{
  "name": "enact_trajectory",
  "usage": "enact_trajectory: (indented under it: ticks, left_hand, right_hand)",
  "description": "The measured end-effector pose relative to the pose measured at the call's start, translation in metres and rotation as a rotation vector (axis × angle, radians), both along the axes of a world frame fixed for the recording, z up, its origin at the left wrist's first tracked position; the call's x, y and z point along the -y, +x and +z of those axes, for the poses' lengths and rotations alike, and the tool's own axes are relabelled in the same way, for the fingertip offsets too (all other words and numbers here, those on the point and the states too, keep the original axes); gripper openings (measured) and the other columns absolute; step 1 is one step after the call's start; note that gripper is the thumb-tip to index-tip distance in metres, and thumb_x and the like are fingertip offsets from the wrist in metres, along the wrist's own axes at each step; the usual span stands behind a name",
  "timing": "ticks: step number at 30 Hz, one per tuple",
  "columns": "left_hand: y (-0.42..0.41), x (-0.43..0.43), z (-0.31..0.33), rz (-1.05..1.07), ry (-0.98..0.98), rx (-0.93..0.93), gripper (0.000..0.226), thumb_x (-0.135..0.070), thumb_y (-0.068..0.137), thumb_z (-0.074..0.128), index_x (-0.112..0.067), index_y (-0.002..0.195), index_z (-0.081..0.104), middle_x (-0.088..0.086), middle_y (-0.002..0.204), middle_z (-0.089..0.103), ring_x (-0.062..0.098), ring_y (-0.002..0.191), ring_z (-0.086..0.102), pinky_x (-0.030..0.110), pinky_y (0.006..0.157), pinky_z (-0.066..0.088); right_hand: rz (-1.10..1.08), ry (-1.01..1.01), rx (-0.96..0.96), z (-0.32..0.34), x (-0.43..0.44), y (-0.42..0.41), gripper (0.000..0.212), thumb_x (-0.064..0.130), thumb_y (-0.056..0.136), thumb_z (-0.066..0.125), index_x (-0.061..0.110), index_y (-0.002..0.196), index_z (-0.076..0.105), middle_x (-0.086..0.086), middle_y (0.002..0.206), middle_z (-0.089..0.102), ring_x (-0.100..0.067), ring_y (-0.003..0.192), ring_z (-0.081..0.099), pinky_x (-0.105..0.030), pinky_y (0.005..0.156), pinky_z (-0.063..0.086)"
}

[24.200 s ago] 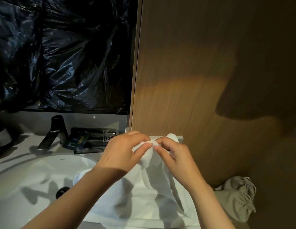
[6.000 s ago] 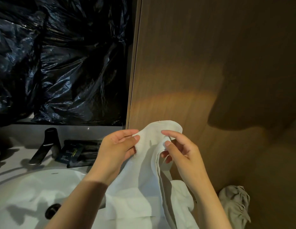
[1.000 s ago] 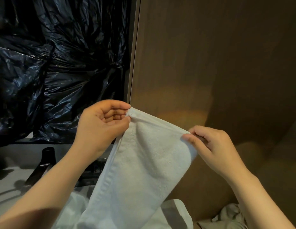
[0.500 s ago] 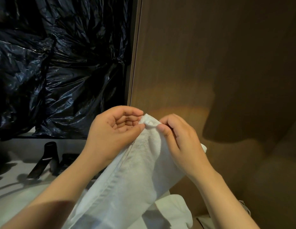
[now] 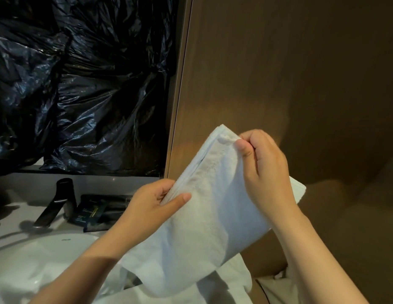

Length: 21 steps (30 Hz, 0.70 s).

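Item: white towel [image 5: 204, 216], held up over the basin [image 5: 37, 260]. My right hand [image 5: 265, 170] pinches its top corner; my left hand [image 5: 151, 207] grips the folded edge. Risk: layers slipping apart, hem dropping into basin.

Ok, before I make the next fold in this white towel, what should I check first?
1. Right hand pinches the white towel at its top corner: ok.
2. Left hand grips the towel's left edge, lower down: ok.
3. Layers lined up along that left edge: ok, the hems run together.
4. Towel taut between the hands: not ok, it sags and creases.
5. Towel clear of the faucet: ok, held up to its right.
6. Lower end free of the white cloth beneath: cannot tell, they overlap in view.
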<state>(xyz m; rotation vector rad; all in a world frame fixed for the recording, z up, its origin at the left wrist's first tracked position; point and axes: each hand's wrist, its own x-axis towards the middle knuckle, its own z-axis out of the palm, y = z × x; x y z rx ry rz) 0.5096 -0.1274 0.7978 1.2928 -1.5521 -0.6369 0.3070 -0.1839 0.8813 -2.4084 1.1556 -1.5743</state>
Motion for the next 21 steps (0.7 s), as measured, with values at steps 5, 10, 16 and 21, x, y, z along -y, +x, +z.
enact_trajectory:
  ticks: [5,10,16,21]
  left_hand:
    - [0.001,0.004,-0.029,0.016,0.044,0.204,0.059,-0.067,0.084,0.036,-0.016,0.095,0.064,-0.004,0.088,0.066,0.008,0.079,0.061,0.039,0.077,0.052]
    - [-0.001,-0.002,-0.024,-0.011,-0.017,0.315,0.064,-0.064,0.085,0.027,-0.013,0.095,0.064,-0.001,0.087,0.066,0.011,0.081,0.061,0.036,0.077,0.05]
    - [-0.006,0.018,-0.042,-0.277,0.213,0.451,0.048,-0.054,0.093,0.046,-0.012,0.076,0.061,-0.004,0.069,0.056,0.007,0.062,0.052,0.019,0.06,0.04]
    - [-0.039,0.016,-0.161,-0.285,0.369,0.59,0.027,-0.041,0.093,0.058,-0.017,0.08,0.056,-0.004,0.077,0.056,0.017,0.08,0.053,0.02,0.067,0.031]
  right_hand:
    - [-0.125,0.007,0.041,-0.016,0.001,-0.015,0.027,0.044,0.101,0.033,0.027,0.089,0.051,0.025,0.083,0.045,0.007,0.083,0.05,0.0,0.069,0.035]
    - [-0.287,0.084,-0.029,-0.046,-0.001,-0.04,0.036,0.05,0.096,0.025,0.025,0.09,0.05,0.017,0.078,0.045,0.004,0.074,0.05,-0.006,0.059,0.035]
    - [-0.441,0.505,-0.066,-0.121,-0.006,-0.08,0.022,0.033,0.103,0.04,0.029,0.082,0.048,0.012,0.074,0.054,-0.003,0.068,0.055,-0.017,0.056,0.039]
    - [-0.517,0.863,-0.037,-0.228,-0.034,-0.105,0.023,0.029,0.103,0.041,0.014,0.092,0.055,0.0,0.077,0.061,-0.023,0.076,0.062,-0.036,0.067,0.049]
